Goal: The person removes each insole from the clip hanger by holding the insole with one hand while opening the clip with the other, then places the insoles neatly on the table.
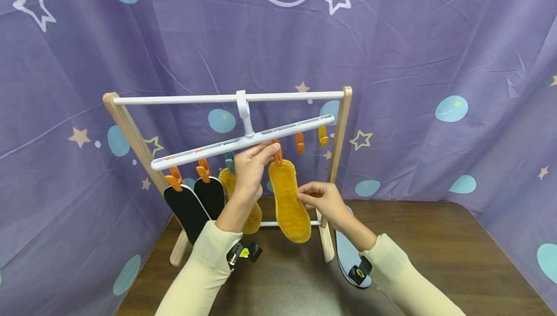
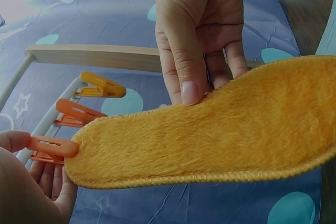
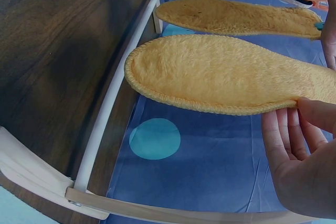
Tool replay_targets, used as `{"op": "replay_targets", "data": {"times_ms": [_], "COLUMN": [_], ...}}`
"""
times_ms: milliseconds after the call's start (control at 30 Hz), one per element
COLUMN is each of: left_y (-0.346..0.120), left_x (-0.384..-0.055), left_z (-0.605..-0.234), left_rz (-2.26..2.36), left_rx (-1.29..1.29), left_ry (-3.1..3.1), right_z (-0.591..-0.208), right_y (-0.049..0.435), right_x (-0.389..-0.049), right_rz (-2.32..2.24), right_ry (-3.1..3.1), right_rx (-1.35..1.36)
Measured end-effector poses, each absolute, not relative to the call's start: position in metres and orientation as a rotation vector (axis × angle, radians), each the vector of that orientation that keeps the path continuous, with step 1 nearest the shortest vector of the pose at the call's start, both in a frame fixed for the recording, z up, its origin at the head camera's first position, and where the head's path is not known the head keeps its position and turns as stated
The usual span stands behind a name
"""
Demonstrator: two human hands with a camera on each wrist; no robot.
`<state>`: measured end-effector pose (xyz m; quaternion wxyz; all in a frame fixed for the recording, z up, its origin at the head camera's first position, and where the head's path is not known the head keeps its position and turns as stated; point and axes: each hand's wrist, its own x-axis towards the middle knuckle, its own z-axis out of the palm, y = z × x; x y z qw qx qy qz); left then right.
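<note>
Mid-frame, your left hand pinches the clip; the insole hangs longways below, your right hand pinching its edge.

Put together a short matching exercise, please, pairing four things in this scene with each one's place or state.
1. Left hand
2. Right hand
3. Yellow clip
4. Grey-blue insole

A. Pinches the edge of a fuzzy yellow insole
B. Lies on the table
C. Pinches an orange clip
D. Hangs near one end of the hanger

Pairs: 1-C; 2-A; 3-D; 4-B
</note>
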<state>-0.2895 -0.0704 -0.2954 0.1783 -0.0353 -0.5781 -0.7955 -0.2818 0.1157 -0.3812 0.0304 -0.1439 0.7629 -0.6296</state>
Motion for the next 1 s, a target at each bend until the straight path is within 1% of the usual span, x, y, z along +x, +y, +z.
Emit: {"op": "replay_targets", "data": {"times_ms": [500,1000], "left_y": [-0.07,-0.069], "left_x": [-0.29,-0.291], "left_z": [-0.297,-0.297], "left_rz": [-2.242,-2.251], "left_rx": [-0.09,-0.075], "left_ry": [-1.642,-1.613], "right_z": [-0.389,-0.396], "right_y": [0.122,0.133], "right_x": [-0.284,-0.285], "right_rz": [-1.93,-1.925], "right_ry": [2.372,2.355], "right_rx": [-0.479,-0.45]}}
